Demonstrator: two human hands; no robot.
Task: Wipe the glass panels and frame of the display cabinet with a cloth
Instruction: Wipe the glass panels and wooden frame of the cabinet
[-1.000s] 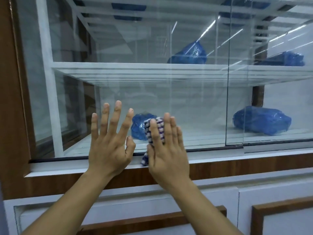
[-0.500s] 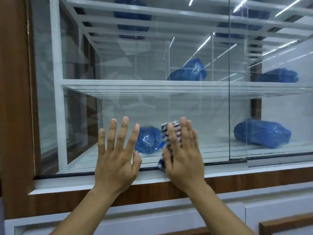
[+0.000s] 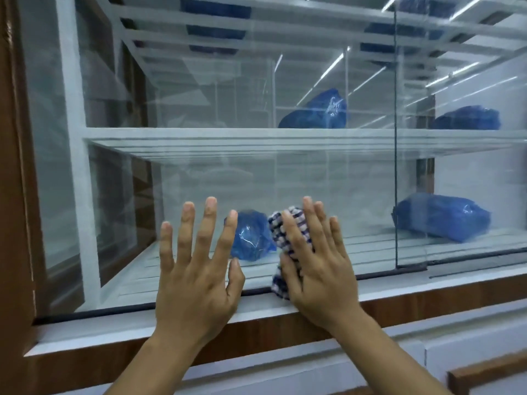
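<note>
Hands are pressing flat against the lower part of the front glass panel (image 3: 313, 181) of the display cabinet, side by side, with a narrow gap between them. Left hand (image 3: 196, 275) is lying bare on the glass, fingers straight and spread, holding nothing. Right hand (image 3: 319, 269) is pinning the checked cloth (image 3: 285, 223) to the glass with straight fingers. The cloth is bunching under the palm, its blue-and-white weave showing past the index finger and below the thumb, down near the bottom edge of the pane, just above the white sill (image 3: 114, 326).

Against a second ago: both hands are keeping the same flat posture and much the same spot on the pane, cloth still under the right palm. Right hand is sitting slightly further right of the near blue bag (image 3: 252, 238) than before. Left index fingertip is now overlapping that bag's left edge. View is tilting upward: the middle shelf (image 3: 256, 138) is appearing lower in the picture, and more slatted shelving is showing above it.

Behind the glass, a second blue bag (image 3: 442, 216) is lying at the right of the bottom shelf, a centre bag (image 3: 316, 109) and a far-right bag (image 3: 467, 118) on the middle shelf. Brown wooden surround (image 3: 17, 195) is bordering the cabinet at left.
</note>
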